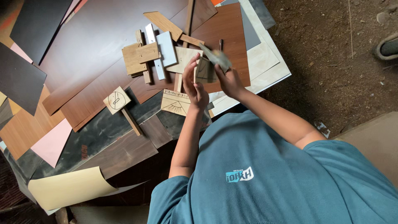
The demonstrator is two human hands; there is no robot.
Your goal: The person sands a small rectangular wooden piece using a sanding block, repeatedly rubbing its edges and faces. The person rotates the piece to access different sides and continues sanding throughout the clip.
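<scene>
Head view: nearest the camera is a teal shirt [269,178], and both bare forearms reach up from it to meet over the bench [99,41].

The left hand [195,83] is clamped on a small square wooden piece [205,70], thumb and fingers pinching its edge so its face stands upright. The right hand [229,81], touching that piece from the other side, is closed around a grey-green strip [217,57] that juts up beyond the fingers; it is blurred, so its kind cannot be told.

Judging from this, the step in hand is working the strip against the wooden piece held off the bench. A further move would call for a firm left-hand pinch and a steady meeting of the two edges.

Just under the left hand lies a pale panel with fan-shaped pencil lines [176,103]. Further to that hand's left lies a square tile with a drawn circle on a stick [117,100]. Beyond the hands sits a heap of wood offcuts [141,56] with a pale grey block [167,49].

The bench is layered with laminate sheets: brown woodgrain [232,33], dark, pink [54,141] and a curled cream one [68,186]. Past the right hand is a bare earth floor [331,70], with a shoe [389,46] at the frame's edge.
</scene>
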